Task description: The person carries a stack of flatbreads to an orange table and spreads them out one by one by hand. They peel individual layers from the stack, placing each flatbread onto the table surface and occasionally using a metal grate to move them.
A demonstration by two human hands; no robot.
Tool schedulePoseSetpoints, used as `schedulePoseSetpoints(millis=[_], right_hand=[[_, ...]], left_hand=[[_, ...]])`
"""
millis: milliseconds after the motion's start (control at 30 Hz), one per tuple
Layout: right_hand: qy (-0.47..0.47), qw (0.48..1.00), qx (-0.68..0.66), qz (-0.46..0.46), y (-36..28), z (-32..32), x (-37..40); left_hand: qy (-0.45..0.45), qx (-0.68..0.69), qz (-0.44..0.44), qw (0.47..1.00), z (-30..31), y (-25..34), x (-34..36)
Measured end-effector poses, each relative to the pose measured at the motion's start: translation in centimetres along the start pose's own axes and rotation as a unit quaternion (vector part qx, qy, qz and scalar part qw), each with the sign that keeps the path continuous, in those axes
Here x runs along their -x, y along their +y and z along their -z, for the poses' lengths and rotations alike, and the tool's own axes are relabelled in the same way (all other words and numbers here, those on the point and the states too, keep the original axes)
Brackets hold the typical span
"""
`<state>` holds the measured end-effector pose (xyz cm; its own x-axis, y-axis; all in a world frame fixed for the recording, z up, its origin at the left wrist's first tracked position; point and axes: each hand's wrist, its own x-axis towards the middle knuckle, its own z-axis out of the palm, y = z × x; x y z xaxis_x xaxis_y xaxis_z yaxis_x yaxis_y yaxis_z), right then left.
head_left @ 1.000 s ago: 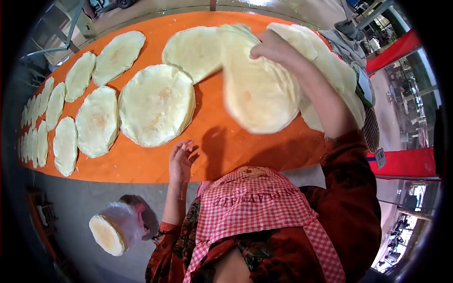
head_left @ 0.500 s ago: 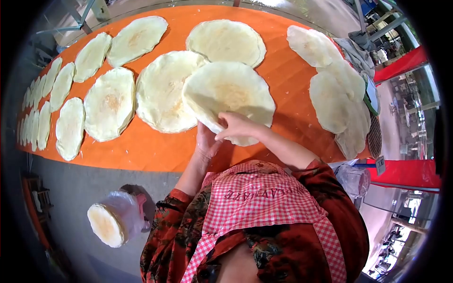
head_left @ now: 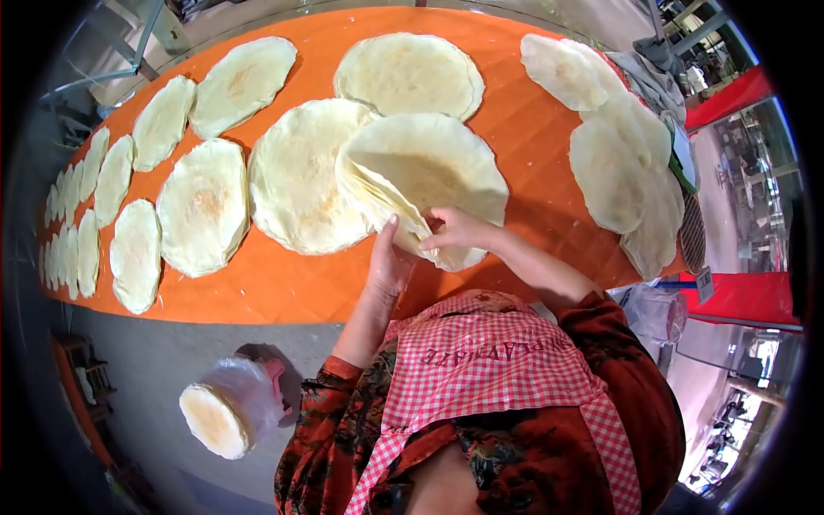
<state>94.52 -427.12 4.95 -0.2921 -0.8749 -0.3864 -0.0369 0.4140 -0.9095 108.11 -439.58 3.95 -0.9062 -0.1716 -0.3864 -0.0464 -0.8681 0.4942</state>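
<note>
A stack of thin round flatbreads (head_left: pixel 455 163) lies in front of me on the orange table, its near left edge lifted and folded inward so several layers show. With my right hand (head_left: pixel 459 231) I pinch the raised layers at the near edge, fingers closed. My left hand (head_left: pixel 391 264) grips the same folded edge from the left, thumb up against the layers and its other fingers mostly hidden. Beside and partly under this stack is another flatbread stack (head_left: pixel 300 176). Just behind lies a further stack (head_left: pixel 408 75).
The orange table (head_left: pixel 536 180) carries rows of flatbread stacks (head_left: pixel 203 206) to the left. Overlapping thin flatbreads (head_left: pixel 605 172) lie at the right, near a grey cloth (head_left: pixel 648 94). On the floor at lower left, a bagged flatbread stack (head_left: pixel 215 419) rests on a pink stool (head_left: pixel 275 386).
The stack's near left edge is now folded up higher, its layers fanned. My left thumb has come up against them, and my right hand has shifted slightly right. The view has shifted a little.
</note>
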Motion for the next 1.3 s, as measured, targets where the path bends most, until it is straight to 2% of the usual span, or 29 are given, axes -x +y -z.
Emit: schedulePoseSetpoints(millis=[100, 133, 333, 433, 567, 633, 700, 733, 767, 833, 900, 933, 967, 1000, 1033, 1067, 1100, 1167, 1200, 1233, 1267, 1300], right_hand=[[-0.002, 1.0, 0.013, -0.014, 0.1, -0.2, 0.0], [-0.001, 0.999, 0.018, -0.03, 0.4, -0.2, -0.2], [0.069, 0.989, -0.118, 0.054, 1.0, -1.2, -1.3], [0.08, 0.981, -0.177, 0.0, -2.7, -0.8, -1.2], [0.143, 0.988, 0.058, 0.013, -4.7, 0.1, -4.7], [0.162, 0.983, 0.084, -0.009, -4.5, -0.4, -6.3], [0.191, 0.975, 0.097, -0.051, -4.3, -0.4, -6.9], [0.209, 0.969, 0.129, -0.023, -4.3, -0.7, -6.5], [0.227, 0.96, 0.163, 0.003, -4.5, -1.3, -6.2], [0.162, 0.944, 0.27, -0.101, -4.9, -1.7, -6.5], [0.208, 0.937, 0.279, -0.02, -3.9, -1.2, -6.9], [0.218, 0.94, 0.257, -0.048, -3.1, 0.2, -8.1], [0.269, 0.946, 0.18, -0.03, -1.8, 2.5, -8.3], [0.223, 0.95, 0.214, -0.031, -3.7, 6.9, -6.4], [0.236, 0.945, 0.228, 0.012, -0.5, 11.8, -7.5], [0.277, 0.941, 0.187, 0.053, -5.8, 15.7, -2.4], [0.309, 0.941, 0.14, 0.005, -7.2, 20.3, -0.4], [0.373, 0.906, 0.183, 0.081, -8.1, 28.8, 4.5], [0.413, 0.871, 0.265, 0.006, -4.6, 35.6, 4.9], [0.455, 0.816, 0.357, -0.018, -2.6, 40.3, 7.2], [0.508, 0.776, 0.374, -0.021, 1.9, 45.1, 8.7], [0.493, 0.763, 0.41, -0.09, 4.2, 48.5, 10.2]], left_hand=[[0.08, -0.03, 0.012, 0.996, -0.3, 0.2, -0.5], [0.067, -0.024, 0.014, 0.997, 0.0, 0.0, -0.6], [0.052, -0.056, -0.001, 0.997, 0.3, 0.0, -0.7], [0.077, -0.084, 0.0, 0.993, 0.0, 0.0, -0.4], [0.083, -0.092, 0.008, 0.992, -0.1, 0.1, -0.5], [0.075, -0.097, 0.005, 0.992, 0.2, 0.0, -0.4], [0.104, -0.052, 0.003, 0.993, 2.6, -1.5, -1.0], [0.057, -0.033, 0.003, 0.998, 3.1, -1.6, -0.8], [0.051, -0.04, -0.012, 0.998, 3.1, -1.8, -0.7], [0.12, -0.065, -0.04, 0.99, 2.4, -1.8, -0.6], [0.19, -0.072, -0.061, 0.977, 3.4, -1.8, -1.2], [0.201, -0.053, -0.07, 0.976, 3.7, -1.8, -1.1], [0.212, -0.033, -0.082, 0.973, 3.9, -1.8, -1.2], [0.217, -0.031, -0.072, 0.973, 5.1, -1.9, -1.3], [0.225, -0.03, -0.061, 0.972, 6.7, -2.2, -1.4], [0.217, -0.009, -0.052, 0.975, 8.0, -2.4, -1.5], [0.214, -0.014, -0.061, 0.975, 7.7, -2.4, -1.2], [0.21, -0.021, -0.08, 0.974, 6.5, -2.3, -0.9], [0.191, -0.015, -0.077, 0.979, 6.2, -2.4, -0.8], [0.175, -0.01, -0.077, 0.981, 5.9, -2.6, -0.8], [0.168, -0.004, -0.079, 0.983, 5.5, -2.6, -0.8], [0.169, 0.002, -0.083, 0.982, 5.3, -2.5, -0.4]])
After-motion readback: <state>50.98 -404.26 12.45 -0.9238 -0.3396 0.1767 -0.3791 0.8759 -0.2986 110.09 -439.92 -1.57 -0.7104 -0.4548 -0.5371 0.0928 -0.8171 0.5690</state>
